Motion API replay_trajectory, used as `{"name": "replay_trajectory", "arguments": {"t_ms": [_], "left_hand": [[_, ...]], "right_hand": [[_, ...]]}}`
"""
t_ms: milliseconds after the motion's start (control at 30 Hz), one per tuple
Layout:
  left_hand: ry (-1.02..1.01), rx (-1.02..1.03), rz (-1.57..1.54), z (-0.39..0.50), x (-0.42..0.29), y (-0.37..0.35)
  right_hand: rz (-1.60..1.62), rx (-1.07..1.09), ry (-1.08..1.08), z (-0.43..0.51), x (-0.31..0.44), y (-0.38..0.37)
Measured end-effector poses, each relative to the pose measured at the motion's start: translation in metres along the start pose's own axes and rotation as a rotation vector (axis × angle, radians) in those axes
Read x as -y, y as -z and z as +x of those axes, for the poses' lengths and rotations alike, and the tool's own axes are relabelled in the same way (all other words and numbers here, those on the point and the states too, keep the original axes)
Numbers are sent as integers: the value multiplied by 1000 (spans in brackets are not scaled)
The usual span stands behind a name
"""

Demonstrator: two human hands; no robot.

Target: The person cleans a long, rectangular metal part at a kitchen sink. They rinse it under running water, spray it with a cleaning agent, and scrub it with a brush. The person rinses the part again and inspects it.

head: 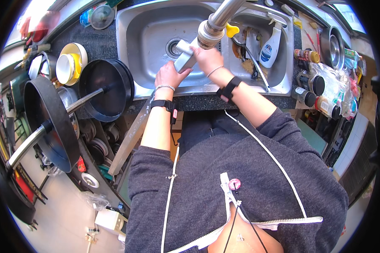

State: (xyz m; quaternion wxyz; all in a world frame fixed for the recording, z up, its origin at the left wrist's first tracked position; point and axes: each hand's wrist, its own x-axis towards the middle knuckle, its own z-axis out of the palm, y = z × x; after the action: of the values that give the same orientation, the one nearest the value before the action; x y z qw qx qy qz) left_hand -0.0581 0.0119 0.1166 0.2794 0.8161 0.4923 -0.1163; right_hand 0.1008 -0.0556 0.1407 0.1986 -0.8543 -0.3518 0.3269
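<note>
Over the left bowl of a double stainless-steel sink (139, 63) is a grey, box-shaped object (185, 61) with a short round part; its exact kind cannot be told. My left hand (171, 75) grips its lower end. My right hand (209, 60) closes around its upper side, slightly blurred. A metal pipe with a cream-coloured collar (210, 33) hangs close above the right hand and hides part of the object. The drain (174, 48) lies behind it. In the right bowl are a white spray bottle (270, 47), a long-handled metal utensil (254, 60) and brownish debris.
Dark round pans on metal rods (106, 90) stand at left, beside stacked yellow and white bowls (70, 64). Jars (316, 83), plastic bags (329, 82) and a steel pot (333, 47) crowd the right counter. A long flat bar (129, 139) slants below my left forearm.
</note>
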Motion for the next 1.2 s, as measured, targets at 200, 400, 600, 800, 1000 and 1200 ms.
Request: {"name": "replay_trajectory", "arguments": {"t_ms": [200, 400, 600, 800, 1000, 1200], "left_hand": [[6, -5, -16, 1, 2, -3], [11, -46, 2, -3, 2, -4], [144, -52, 57, -13, -5, 4], [105, -108, 86, -34, 20, 4], [97, -44, 43, -32, 27, 2], [107, -11, -3, -30, 30, 6]], "right_hand": [[-144, 219, -25, -8, 12, -4], [-213, 2, -51, -1, 11, -4], [-33, 20, -213, 26, -9, 18], [-48, -48, -241, 29, -10, 21], [-248, 17, 94, 13, -9, -6], [-256, 154, 313, -38, 18, -43]]}}
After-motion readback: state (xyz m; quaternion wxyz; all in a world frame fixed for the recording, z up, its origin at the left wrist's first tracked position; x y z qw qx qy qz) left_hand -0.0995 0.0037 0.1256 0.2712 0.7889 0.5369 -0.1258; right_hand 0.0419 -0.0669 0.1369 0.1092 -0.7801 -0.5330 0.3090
